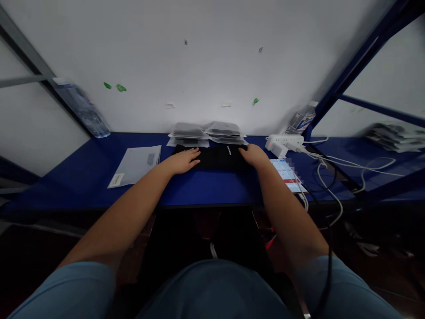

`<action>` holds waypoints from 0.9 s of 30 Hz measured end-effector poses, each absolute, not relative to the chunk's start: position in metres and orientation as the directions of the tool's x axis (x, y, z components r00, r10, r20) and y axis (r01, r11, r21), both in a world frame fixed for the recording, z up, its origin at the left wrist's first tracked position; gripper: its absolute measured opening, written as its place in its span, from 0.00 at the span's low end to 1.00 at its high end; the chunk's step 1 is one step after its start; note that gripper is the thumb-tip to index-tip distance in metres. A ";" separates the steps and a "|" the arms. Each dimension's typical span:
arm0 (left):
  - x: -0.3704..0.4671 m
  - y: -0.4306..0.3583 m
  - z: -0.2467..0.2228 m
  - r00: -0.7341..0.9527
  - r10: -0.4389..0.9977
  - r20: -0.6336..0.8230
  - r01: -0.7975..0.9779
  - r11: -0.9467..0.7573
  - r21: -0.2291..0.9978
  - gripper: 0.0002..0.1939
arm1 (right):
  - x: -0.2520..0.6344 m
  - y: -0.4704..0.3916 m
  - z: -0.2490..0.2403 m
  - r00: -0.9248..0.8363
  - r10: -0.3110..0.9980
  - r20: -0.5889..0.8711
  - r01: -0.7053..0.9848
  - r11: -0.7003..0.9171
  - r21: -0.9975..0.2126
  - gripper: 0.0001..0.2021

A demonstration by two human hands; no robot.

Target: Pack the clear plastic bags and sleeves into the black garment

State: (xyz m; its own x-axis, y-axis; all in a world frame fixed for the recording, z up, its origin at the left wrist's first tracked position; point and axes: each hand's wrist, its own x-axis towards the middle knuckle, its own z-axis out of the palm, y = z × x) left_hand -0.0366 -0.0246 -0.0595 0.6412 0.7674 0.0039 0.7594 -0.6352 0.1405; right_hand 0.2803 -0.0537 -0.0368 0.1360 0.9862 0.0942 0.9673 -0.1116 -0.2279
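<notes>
A folded black cloth garment (217,158) with small white lettering near its right end lies across the middle of the blue table. My left hand (184,160) rests on its left part, fingers stretched out flat and thumb apart. At the right end, my right hand (254,155) has its fingers bent round the cloth's edge; some fingertips are hidden. Just behind the cloth lie two stacks of clear plastic packets, a left stack (189,131) and a right stack (226,130). To the left of my left hand is a flat pale plastic bag (137,166) with a white label.
A white power strip (284,142) with plugs and cables stands at the right, with a lit tablet (287,175) in front of it. Plastic bottles stand at the back left (83,108) and back right (303,117). A white wall (212,66) rises behind the blue table (212,188).
</notes>
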 end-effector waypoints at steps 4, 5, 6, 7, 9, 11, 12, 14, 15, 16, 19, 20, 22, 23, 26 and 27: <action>-0.037 -0.025 -0.058 0.633 0.774 -0.025 0.770 -0.626 0.126 0.32 | 0.295 -0.055 -0.032 0.125 0.992 -0.035 0.908 -0.129 -0.399 0.25; -0.037 -0.025 -0.058 0.631 0.775 -0.030 0.772 -0.623 0.125 0.32 | 0.298 -0.056 -0.031 0.110 0.992 -0.068 0.882 -0.129 -0.452 0.24; -0.038 -0.025 -0.058 0.630 0.776 -0.033 0.773 -0.622 0.124 0.32 | 0.302 -0.057 -0.030 0.099 0.990 -0.098 0.844 -0.136 -0.518 0.22; -0.039 -0.025 -0.058 0.628 0.778 -0.033 0.775 -0.620 0.125 0.32 | 0.305 -0.057 -0.029 0.095 0.988 -0.121 0.790 -0.149 -0.595 0.22; -0.039 -0.025 -0.059 0.624 0.781 -0.033 0.777 -0.616 0.130 0.32 | 0.309 -0.059 -0.028 0.122 0.981 -0.150 0.631 -0.193 -0.752 0.25; -0.039 -0.025 -0.059 0.620 0.784 -0.033 0.780 -0.610 0.140 0.32 | 0.311 -0.062 -0.025 0.162 0.972 -0.170 0.448 -0.226 -0.865 0.28; -0.039 -0.025 -0.059 0.616 0.787 -0.032 0.782 -0.606 0.145 0.31 | 0.312 -0.063 -0.024 0.172 0.969 -0.177 0.373 -0.231 -0.898 0.29; -0.038 -0.026 -0.058 0.608 0.793 -0.030 0.787 -0.598 0.151 0.31 | 0.315 -0.068 -0.021 0.165 0.967 -0.195 0.286 -0.236 -0.929 0.31; -0.037 -0.027 -0.058 0.605 0.796 -0.028 0.789 -0.595 0.155 0.31 | 0.317 -0.070 -0.021 0.152 0.967 -0.203 0.274 -0.239 -0.932 0.33; -0.037 -0.027 -0.057 0.604 0.796 -0.025 0.789 -0.594 0.159 0.31 | 0.320 -0.071 -0.020 0.141 0.968 -0.207 0.282 -0.240 -0.929 0.35; -0.037 -0.028 -0.056 0.607 0.794 -0.018 0.785 -0.596 0.171 0.32 | 0.324 -0.070 -0.019 0.133 0.974 -0.186 0.345 -0.221 -0.912 0.38; -0.037 -0.029 -0.056 0.606 0.795 -0.018 0.785 -0.595 0.174 0.32 | 0.322 -0.068 -0.019 0.164 0.973 -0.165 0.350 -0.214 -0.912 0.38; -0.037 -0.029 -0.057 0.607 0.794 -0.017 0.783 -0.595 0.183 0.32 | 0.314 -0.062 -0.021 0.304 0.948 -0.097 0.323 -0.198 -0.926 0.35; -0.036 -0.029 -0.057 0.608 0.793 -0.019 0.782 -0.595 0.187 0.32 | 0.307 -0.059 -0.022 0.402 0.914 -0.048 0.303 -0.182 -0.935 0.33; -0.030 -0.032 -0.058 0.605 0.796 -0.029 0.785 -0.590 0.189 0.32 | 0.284 -0.055 -0.028 0.539 0.824 0.173 0.377 -0.052 -0.925 0.29; -0.027 -0.033 -0.058 0.604 0.797 -0.031 0.787 -0.589 0.184 0.32 | 0.275 -0.055 -0.029 0.514 0.820 0.252 0.427 0.011 -0.904 0.27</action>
State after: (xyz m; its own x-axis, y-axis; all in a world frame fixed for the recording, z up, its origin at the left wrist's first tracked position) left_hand -0.0273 -0.0332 -0.0582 0.6037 0.7966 -0.0314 0.7869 -0.5890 0.1838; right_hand 0.2753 -0.0551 -0.0294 0.5139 0.8199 0.2524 0.4272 0.0106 -0.9041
